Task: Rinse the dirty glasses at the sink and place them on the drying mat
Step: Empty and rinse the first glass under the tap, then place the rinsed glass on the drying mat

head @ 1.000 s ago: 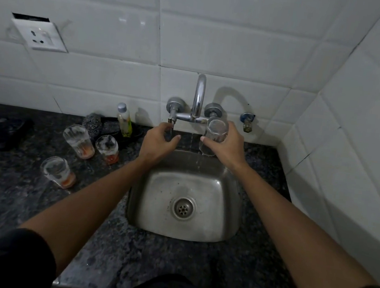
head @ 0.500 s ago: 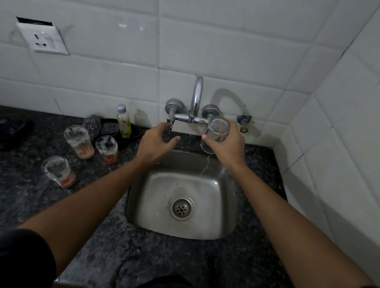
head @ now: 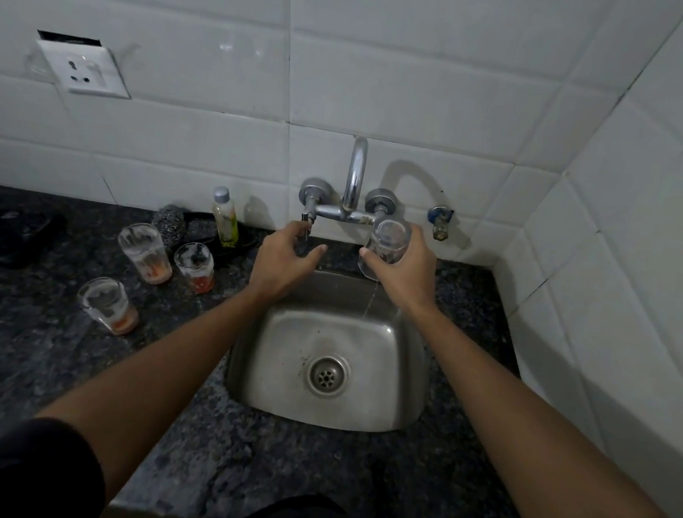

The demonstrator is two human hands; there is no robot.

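Note:
My right hand (head: 410,270) grips a clear glass (head: 385,247) tilted over the back of the steel sink (head: 408,398); a thin stream of water runs from the glass into the basin. My left hand (head: 283,257) curls around the left tap handle (head: 306,221) of the wall faucet (head: 354,178). Three dirty glasses with orange residue stand on the dark counter to the left: one at the back (head: 145,252), one beside it (head: 195,268), one nearer (head: 107,306).
A small bottle (head: 225,217) and a steel scrubber (head: 168,223) stand at the wall left of the faucet. A dark mat or tray (head: 0,231) lies at far left. A wall socket (head: 82,68) sits above it. A tiled side wall closes in on the right.
The glass in my right hand has tipped further and water now pours from it into the sink. My left hand stays on the tap handle.

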